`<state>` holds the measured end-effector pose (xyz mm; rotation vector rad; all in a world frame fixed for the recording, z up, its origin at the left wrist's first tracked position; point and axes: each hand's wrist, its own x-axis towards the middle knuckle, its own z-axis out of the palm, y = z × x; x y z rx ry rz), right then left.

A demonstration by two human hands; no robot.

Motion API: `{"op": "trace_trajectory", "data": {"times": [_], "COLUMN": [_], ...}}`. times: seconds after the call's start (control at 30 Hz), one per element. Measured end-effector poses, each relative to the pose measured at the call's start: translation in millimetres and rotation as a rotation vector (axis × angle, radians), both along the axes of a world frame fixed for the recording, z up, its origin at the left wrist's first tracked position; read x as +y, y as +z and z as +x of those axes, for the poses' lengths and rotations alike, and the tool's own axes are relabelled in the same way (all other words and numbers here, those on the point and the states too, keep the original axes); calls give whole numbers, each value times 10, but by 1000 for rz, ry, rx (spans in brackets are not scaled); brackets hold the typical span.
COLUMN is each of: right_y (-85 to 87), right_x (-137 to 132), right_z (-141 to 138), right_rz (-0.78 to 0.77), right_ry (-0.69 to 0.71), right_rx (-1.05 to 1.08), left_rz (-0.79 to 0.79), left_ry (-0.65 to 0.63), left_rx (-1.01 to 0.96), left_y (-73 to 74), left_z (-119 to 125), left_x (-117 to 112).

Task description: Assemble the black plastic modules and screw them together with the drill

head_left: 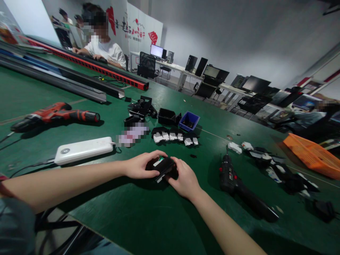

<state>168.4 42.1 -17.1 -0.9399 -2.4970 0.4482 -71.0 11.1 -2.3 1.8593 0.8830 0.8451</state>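
A small black box-shaped part with a green and white patch on top rests on the green table. My left hand curls over its left side, fingers closed on it. From the right, my right hand grips the same part, thumb on top. Both hands press the part against the table. Just beyond them lies a row of black and white parts.
A black power screwdriver lies right of my hands, a red drill far left, a white power bank nearer left. Black trays and a blue bin sit behind. An orange basket is at right. A person sits at the far left.
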Motion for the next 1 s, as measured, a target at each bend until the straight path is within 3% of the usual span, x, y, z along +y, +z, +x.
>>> {"op": "trace_trajectory", "data": {"times": [0.13,0.23,0.33,0.43,0.63,0.77,0.87,1.0], "right_y": [6,22,44,54,10,45,92,23], "right_x": [-25,-59,-100,-134,-123,-45,101,416], "right_z": [29,53,56,40,70,128,200,396], "right_rz": [56,78,94,142,252,281,317,347], "right_ry": [-22,-70,-97,-84,72,167,10,-375], "right_rx": [48,139,184,189,219,245,113,-63], "left_rz": [-156,-419,-659,-685,-639,-797,-958,-1066], "left_ry": [27,52,-15,-127,-150,-163,-143,22], "left_rx": [-147,-315,-446,-424,-242,-416,-668,-896], "left_y": [31,6,-39,-47,34,17,-21,-17], "left_z": [12,61,103,113,133,92,0,-108], "left_x": [-13,-32,-70,-112,-151,-74,62,226]}}
